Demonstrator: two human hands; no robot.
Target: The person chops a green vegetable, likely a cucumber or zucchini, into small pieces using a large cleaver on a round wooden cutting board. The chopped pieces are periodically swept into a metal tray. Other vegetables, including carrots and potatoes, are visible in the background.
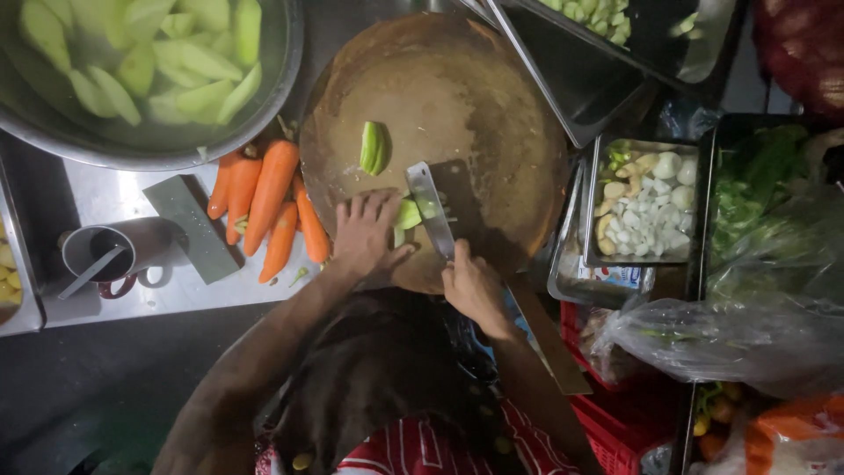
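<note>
1. Green vegetable piece [407,214] is lying at the near edge of the round wooden chopping board [492,97], pinned between the two hands.
2. Left hand [365,236] is pressing down flat on it, fingers spread and curled over its left side, fingertips touching the vegetable.
3. Right hand [472,286] is gripping the handle of a cleaver [435,207], fist closed tight around it; the broad blade is standing on the vegetable just beside the left fingers.
4. A second green piece [374,147], already cut, is sitting alone nearer the board's centre, well apart from the blade.
5. Peeled carrots [268,202] are lying in a loose pile on the steel bench [123,198], touching the board's left rim.
6. A grey sharpening stone [193,227] is lying at an angle just left of the carrots; a metal mug [101,255] with a utensil in it is standing further left.
7. A big steel bowl [281,70] at top left is holding pale green wedges in water.
8. Right of the board, a steel tray [646,204] is holding chopped white and pale pieces; leafy greens [756,180] and clear plastic bags [730,339] are lying beyond it.
9. A red crate [615,422] is sitting below the bags.
</note>
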